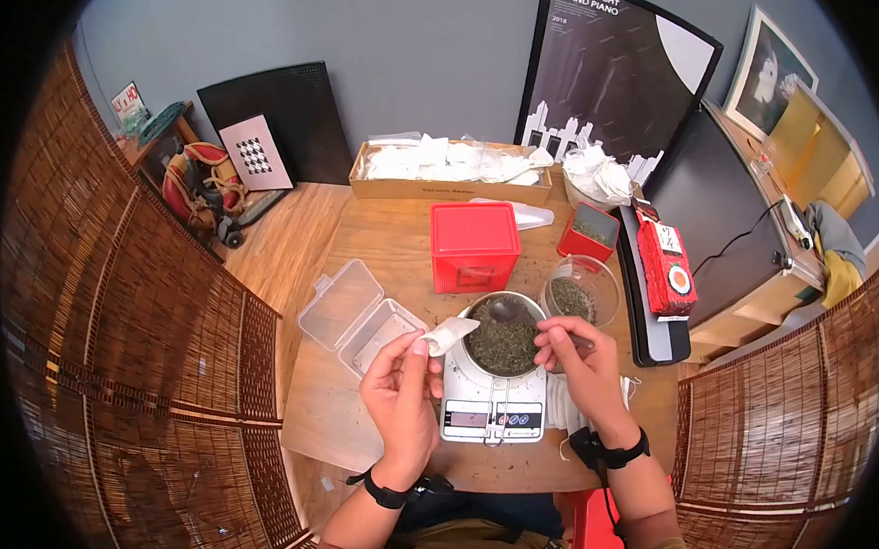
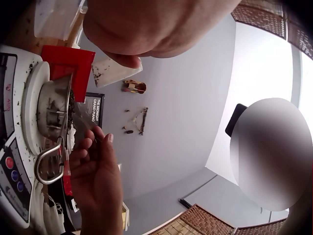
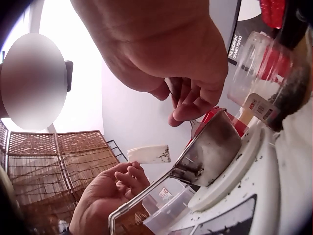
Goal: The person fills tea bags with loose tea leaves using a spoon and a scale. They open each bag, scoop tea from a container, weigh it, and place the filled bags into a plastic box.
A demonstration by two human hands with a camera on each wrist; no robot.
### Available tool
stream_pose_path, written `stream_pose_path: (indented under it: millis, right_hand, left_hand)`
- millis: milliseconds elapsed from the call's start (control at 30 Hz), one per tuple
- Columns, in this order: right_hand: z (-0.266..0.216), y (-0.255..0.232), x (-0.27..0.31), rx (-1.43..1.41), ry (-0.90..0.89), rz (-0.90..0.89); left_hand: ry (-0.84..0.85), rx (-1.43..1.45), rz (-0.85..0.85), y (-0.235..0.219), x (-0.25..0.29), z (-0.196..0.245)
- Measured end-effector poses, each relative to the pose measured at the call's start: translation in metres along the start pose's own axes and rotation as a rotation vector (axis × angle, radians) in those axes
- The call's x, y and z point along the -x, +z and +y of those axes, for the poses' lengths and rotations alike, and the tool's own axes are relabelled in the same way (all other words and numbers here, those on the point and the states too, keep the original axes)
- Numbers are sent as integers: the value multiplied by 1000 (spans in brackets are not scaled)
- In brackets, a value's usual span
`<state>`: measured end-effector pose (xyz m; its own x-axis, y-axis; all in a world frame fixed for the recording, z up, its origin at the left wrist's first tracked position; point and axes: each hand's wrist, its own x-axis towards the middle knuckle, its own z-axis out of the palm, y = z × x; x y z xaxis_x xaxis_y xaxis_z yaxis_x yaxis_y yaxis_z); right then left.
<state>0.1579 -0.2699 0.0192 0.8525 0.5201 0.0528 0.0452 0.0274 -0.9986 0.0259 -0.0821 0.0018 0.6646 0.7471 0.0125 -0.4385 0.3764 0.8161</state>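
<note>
My left hand (image 1: 400,397) pinches a small white pouch (image 1: 448,336) by its end, beside the pan; dark leaf bits show through the pouch's far end in the right wrist view. My right hand (image 1: 588,371) holds a spoon by its handle, and the spoon's bowl (image 1: 504,309) lies over dried, crumbled leaves (image 1: 500,350) in the pan. That small steel pan (image 3: 215,152) has a wire-loop handle pointing toward me. Under it is a white kitchen scale (image 1: 464,433) with a display and buttons, sprinkled with leaf crumbs.
A red tin (image 1: 475,244) stands behind the pan. An open clear plastic box (image 1: 364,330) lies left, a clear tub of leaves (image 1: 595,288) right. White pouches lie right of the scale. Behind are a cardboard tray (image 1: 446,185) of white pouches and, at right, a red packet (image 1: 664,267).
</note>
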Motion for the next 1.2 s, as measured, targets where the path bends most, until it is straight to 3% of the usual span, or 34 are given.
stream_pose_path:
  millis: [200, 367, 533, 600, 733, 800, 900, 1200]
  right_hand:
    - [-8, -3, 13, 37, 1, -71]
    - [-25, -19, 28, 10, -54, 102]
    - [-32, -28, 35, 205, -125, 188]
    - [-32, -30, 37, 427, -198, 173]
    - [-23, -27, 36, 419, -183, 183]
    - [-11, -26, 33, 148, -91, 214]
    - [-1, -26, 28, -22, -36, 241]
    - [13, -29, 18, -199, 113, 290]
  left_hand:
    - [0, -36, 4, 5, 2, 4]
    - [7, -65, 0, 7, 3, 7]
    - [30, -177, -78, 12, 0, 9]
    - [35, -242, -102, 16, 0, 12]
    - [64, -408, -136, 25, 2, 18]
    - [70, -436, -157, 28, 1, 21]
    - [60, -473, -199, 31, -4, 23]
    - [-74, -406, -314, 30, -16, 19]
